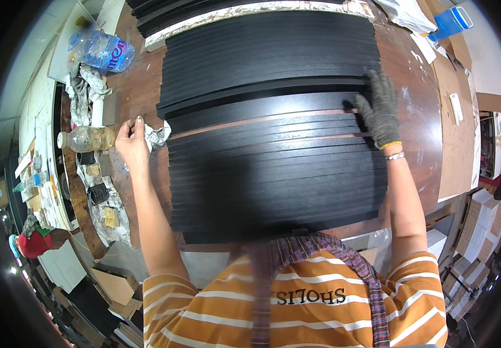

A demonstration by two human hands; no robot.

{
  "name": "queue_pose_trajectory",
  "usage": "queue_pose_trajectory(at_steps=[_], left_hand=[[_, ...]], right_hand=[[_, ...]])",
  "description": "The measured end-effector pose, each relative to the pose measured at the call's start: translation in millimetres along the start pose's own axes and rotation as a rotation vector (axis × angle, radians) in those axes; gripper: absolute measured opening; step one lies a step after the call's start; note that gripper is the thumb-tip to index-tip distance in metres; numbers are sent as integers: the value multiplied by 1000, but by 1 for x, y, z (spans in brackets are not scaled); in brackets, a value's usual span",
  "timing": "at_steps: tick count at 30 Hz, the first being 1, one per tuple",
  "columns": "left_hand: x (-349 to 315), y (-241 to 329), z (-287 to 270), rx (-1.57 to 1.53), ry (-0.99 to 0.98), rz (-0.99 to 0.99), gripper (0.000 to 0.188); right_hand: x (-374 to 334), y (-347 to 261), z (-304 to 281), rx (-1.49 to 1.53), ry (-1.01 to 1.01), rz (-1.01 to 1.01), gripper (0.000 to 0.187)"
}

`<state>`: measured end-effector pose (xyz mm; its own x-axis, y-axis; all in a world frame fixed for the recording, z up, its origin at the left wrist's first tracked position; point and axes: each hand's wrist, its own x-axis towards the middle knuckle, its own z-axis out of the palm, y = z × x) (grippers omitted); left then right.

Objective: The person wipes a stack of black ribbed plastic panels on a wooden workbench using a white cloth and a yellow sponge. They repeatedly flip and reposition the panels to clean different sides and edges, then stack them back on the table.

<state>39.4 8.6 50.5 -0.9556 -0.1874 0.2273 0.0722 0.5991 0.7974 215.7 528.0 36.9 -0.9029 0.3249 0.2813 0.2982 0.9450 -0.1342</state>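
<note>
Gloved right hand [381, 111] overlaps black strips [273, 124]; left hand [133, 141] apparently holds white cloth [158, 137].

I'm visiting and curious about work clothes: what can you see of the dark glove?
The dark grey glove looks knitted, with a yellow edge at the wrist. It covers the person's right hand, fingers pointing away from the wearer, thumb held apart toward the left. It is at the right ends of the black strips; how firmly it touches them can't be told.

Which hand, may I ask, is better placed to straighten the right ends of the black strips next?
Probably the right hand: gloved, it is at the right ends of the black strips; the bare left hand is beyond their left ends, by a white cloth.
</note>
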Motion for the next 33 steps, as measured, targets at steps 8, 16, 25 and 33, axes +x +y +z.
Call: queue_pose_trajectory(at_steps=[8,16,25,33], left_hand=[[-9,67,-16,621,29,82,43],[-11,11,0,686,-471,-210,48],[-14,-39,4,-17,-353,-146,26],[-20,-32,-10,167,-276,-74,27]], right_hand=[[11,8,-3,-22,-68,417,62],[18,49,-1,143,-407,512,49],[8,69,15,375,-50,478,24],[4,71,4,529,-83,490,30]])
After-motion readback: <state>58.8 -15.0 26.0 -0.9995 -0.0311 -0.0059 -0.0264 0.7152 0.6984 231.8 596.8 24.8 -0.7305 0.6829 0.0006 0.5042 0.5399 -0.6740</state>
